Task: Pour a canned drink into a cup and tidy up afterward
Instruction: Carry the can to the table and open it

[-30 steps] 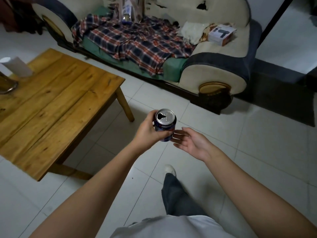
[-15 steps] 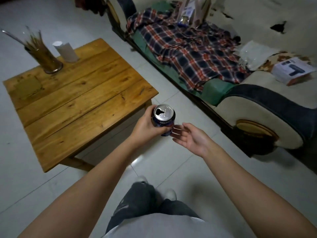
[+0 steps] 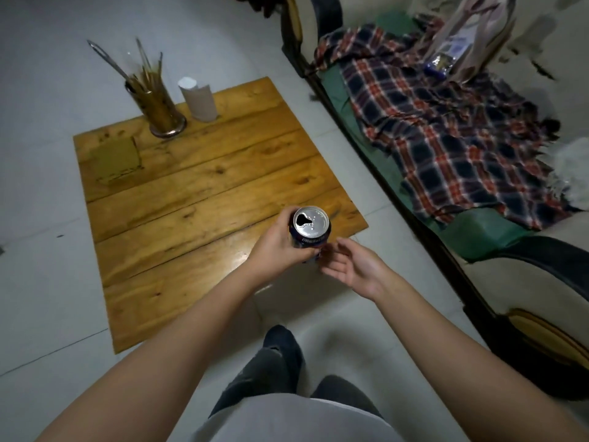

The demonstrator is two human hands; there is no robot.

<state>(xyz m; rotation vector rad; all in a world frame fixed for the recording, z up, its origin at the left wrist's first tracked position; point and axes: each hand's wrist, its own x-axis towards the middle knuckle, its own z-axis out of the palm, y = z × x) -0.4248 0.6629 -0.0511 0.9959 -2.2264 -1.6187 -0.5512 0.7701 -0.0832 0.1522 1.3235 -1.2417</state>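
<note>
Can in left hand: metal, shiny silver top w/ droplets, glossy dark-blue side. Under it, table was varnished wood planks, glossy near the can. Beyond table: sofa w/ soft woven plaid blanket. Floor round table was smooth pale tile.

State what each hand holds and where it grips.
Left hand grips the opened can around its side. Right hand is open beside it, holding nothing.

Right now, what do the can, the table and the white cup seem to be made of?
Can: metal, probably aluminium; shiny silver top, printed dark blue wall.
Table: wood planks with visible grain and knots, glossy varnish reflecting light.
White cup: looks like matte paper or thin plastic; I cannot tell which.
</note>
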